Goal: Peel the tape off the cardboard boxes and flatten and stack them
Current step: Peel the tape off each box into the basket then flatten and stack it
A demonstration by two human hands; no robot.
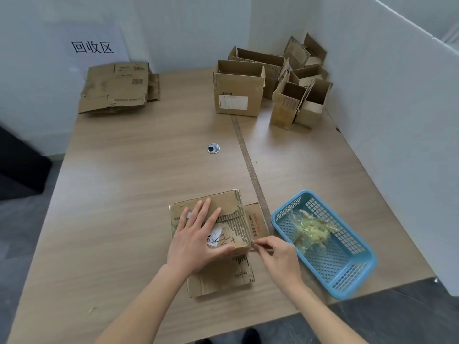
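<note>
A flattened cardboard box (223, 209) lies near the table's front edge, with torn flaps and a white label on top. My left hand (198, 234) presses flat on it with straight, spread fingers. My right hand (278, 259) pinches a thin strip of tape (253, 242) at the box's right corner. A stack of flattened boxes (116, 88) sits at the far left. Several open, upright boxes (238, 90) stand at the far right.
A blue plastic basket (347, 266) holding crumpled clear tape (310, 232) sits right of my right hand, overhanging the table's front edge. White partition walls close the back and right. A round cable hole (213, 148) is mid-table. A seam strip (248, 160) runs across the wooden table.
</note>
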